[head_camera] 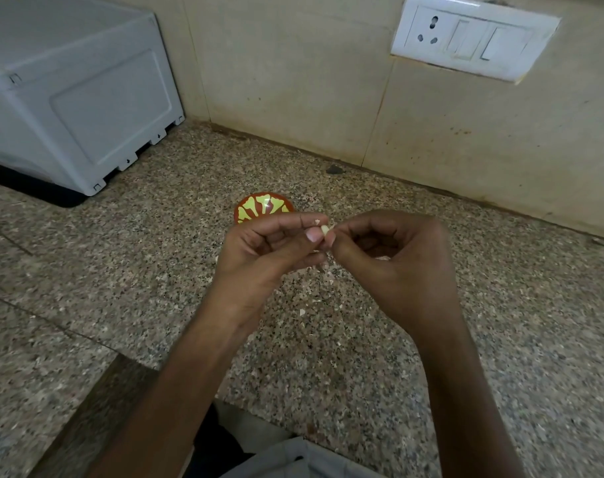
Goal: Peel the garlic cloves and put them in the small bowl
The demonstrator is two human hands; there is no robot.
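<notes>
garlic clove (325, 230): pale, small, held above counter | small bowl (263, 207): red-yellow, behind, partly hidden

We can read no words, brand names or numbers anywhere. The white switch plate (472, 37) is blank. The grey box (76, 98) bears only tiny marks along its lower edge, too small for us to make out. The small bowl (259, 205) shows just a yellow-and-red pattern.

A home kitchen: speckled granite counter (328, 339), tiled wall (293, 81) with a switch-and-socket plate (474, 37), white appliance (69, 91).
</notes>
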